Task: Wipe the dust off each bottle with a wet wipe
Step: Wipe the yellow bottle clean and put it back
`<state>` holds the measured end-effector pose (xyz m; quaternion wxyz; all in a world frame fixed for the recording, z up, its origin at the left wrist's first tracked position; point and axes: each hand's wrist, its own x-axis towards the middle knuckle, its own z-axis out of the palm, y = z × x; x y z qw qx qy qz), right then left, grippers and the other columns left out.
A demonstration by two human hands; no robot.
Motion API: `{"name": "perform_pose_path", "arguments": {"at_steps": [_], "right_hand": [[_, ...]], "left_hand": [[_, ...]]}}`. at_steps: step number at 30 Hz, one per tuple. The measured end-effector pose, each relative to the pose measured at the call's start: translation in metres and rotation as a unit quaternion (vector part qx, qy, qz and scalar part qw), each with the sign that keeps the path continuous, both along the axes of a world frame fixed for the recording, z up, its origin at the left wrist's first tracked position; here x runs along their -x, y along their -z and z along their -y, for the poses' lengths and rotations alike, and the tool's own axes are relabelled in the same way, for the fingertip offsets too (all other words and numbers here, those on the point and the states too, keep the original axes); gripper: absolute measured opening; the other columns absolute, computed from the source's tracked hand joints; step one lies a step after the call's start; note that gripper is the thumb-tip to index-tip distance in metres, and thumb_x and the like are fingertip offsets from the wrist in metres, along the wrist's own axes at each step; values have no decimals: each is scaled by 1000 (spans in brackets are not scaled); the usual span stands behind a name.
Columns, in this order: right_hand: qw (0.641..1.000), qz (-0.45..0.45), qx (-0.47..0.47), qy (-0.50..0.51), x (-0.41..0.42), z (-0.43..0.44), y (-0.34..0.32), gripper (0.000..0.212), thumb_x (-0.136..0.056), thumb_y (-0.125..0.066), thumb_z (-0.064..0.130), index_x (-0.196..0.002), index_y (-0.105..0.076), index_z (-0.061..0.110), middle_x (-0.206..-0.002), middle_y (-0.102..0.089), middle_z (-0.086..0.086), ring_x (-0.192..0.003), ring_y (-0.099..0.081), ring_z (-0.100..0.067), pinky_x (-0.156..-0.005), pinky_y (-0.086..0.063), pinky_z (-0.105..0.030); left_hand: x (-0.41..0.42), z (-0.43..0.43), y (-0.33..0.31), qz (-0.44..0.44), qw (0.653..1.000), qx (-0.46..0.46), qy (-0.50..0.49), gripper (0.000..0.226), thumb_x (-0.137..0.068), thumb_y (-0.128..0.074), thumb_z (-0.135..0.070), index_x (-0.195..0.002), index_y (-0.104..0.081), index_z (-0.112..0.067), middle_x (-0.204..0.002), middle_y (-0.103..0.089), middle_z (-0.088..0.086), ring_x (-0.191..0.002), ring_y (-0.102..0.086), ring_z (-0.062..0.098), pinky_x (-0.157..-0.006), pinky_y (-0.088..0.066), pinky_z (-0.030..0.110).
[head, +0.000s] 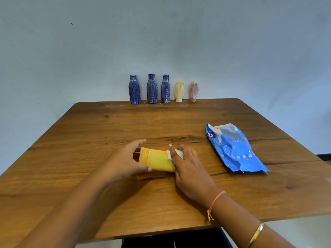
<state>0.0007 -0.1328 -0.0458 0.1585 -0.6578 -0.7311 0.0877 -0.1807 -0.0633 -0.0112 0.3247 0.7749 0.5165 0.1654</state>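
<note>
Bottle under inspection: 1 yellow bottle [157, 161], lying on its side on the wooden table [107, 194], near the front edge and roughly at the centre of its width. Its flat crimped end points left and its other end points right. The surface that shows is clean yellow, with no white streaks visible.

My left hand [125, 161] grips the crimped end, fingers curled over the far side and thumb on the near side. My right hand [189, 167] is curled around a white wipe [170, 156] and presses it against the right end of the bottle. The thumb lies along the wipe, pointing away from me. The bottle's right end is covered by hand and wipe, so I cannot tell the cap from the wipe there.

On my right wrist: 1 orange thread [215, 201], and further up the forearm 1 gold bangle [257, 233].

To the right of the bottle, apart from both hands, 1 blue pack of wipes [234, 149] lies flat on the table, angled with its near end further right.

Far edge of the table, against the pale wall [161, 33]: 5 bottles upright in 1 row, spaced apart. From the left, the left blue bottle [134, 90], the middle blue bottle [152, 89] and the right blue bottle [165, 89], then a pale yellow bottle [179, 91] standing on its white cap and a pink bottle [194, 91] standing cap-down. All 5 carry white streaks. Pale specks lie on the tabletop just in front of the row.
</note>
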Motion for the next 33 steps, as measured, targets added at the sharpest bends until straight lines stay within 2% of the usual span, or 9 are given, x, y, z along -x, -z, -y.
{"name": "perform_pose_path", "arguments": {"at_steps": [5,11,14,17,22,25,28,31,33], "right_hand": [[999,9,-37,8,3,0,-4,57,-97,-32,23,-148,-7,21,-147,-21,-4,-134,-18,-19,-114,-18,-35],[987,-55,-99,-112,43,6,-25,56,-98,-30,12,-148,-5,13,-156,-7,-3,-143,2,-14,-110,10,-21],[985,-69,-111,-116,45,1,-31,54,-97,-31,12,-148,-10,13,-155,-14,-4,-143,-7,-14,-113,2,-22],[989,-71,-91,-95,25,-7,-28,44,-96,-36,15,-140,-34,14,-143,-40,-3,-132,-32,-14,-114,-18,-27],[995,-91,-31,-2,-19,-14,-11,20,-98,-34,18,-101,-54,16,-103,-56,0,-96,-48,-12,-90,-42,-29],[991,-117,-31,63,-27,-10,-6,20,-98,-36,19,-103,-55,16,-101,-57,-2,-94,-51,-16,-84,-43,-29],[994,-70,-77,45,-8,3,-4,43,-98,-33,15,-140,-34,13,-145,-37,-4,-135,-29,-17,-114,-17,-26],[991,-38,-116,-46,26,12,-9,55,-97,-30,15,-147,-8,15,-157,-7,-2,-143,2,-11,-111,10,-22],[989,-29,-126,-67,37,9,-15,54,-97,-31,16,-147,-10,13,-156,-11,-4,-144,-2,-13,-109,11,-23]], "left_hand": [[4,-3,4,233,967,56,-83,38,-64,-78,3,-93,-65,-19,-94,-69,7,-88,-64,19,-79,-55,30],[-9,15,-2,214,975,-39,-48,29,-65,-79,-3,-85,-65,-18,-80,-69,-3,-72,-63,5,-65,-51,20],[-8,16,-2,188,978,-81,-47,25,-63,-81,-8,-81,-64,-14,-75,-67,-2,-71,-61,10,-65,-48,30],[-7,17,0,200,976,-86,-28,29,-60,-82,1,-79,-62,-7,-71,-64,-8,-62,-60,-2,-57,-45,12],[1,10,7,163,975,-144,-41,34,-57,-85,-3,-79,-62,-16,-93,-66,-14,-87,-62,8,-73,-49,21],[0,12,6,150,974,-167,-41,33,-57,-85,-5,-80,-64,-15,-90,-64,-19,-88,-59,4,-72,-47,20],[-4,14,4,153,971,-179,-37,31,-58,-84,-3,-78,-64,-15,-89,-63,-18,-85,-57,0,-67,-43,13],[-9,17,4,168,966,-196,-16,30,-64,-81,-1,-71,-60,-21,-83,-63,-9,-77,-58,-2,-62,-43,7],[-10,19,5,166,961,-219,-7,24,-69,-78,-5,-69,-59,-20,-78,-61,-5,-76,-58,2,-62,-44,10]]}}
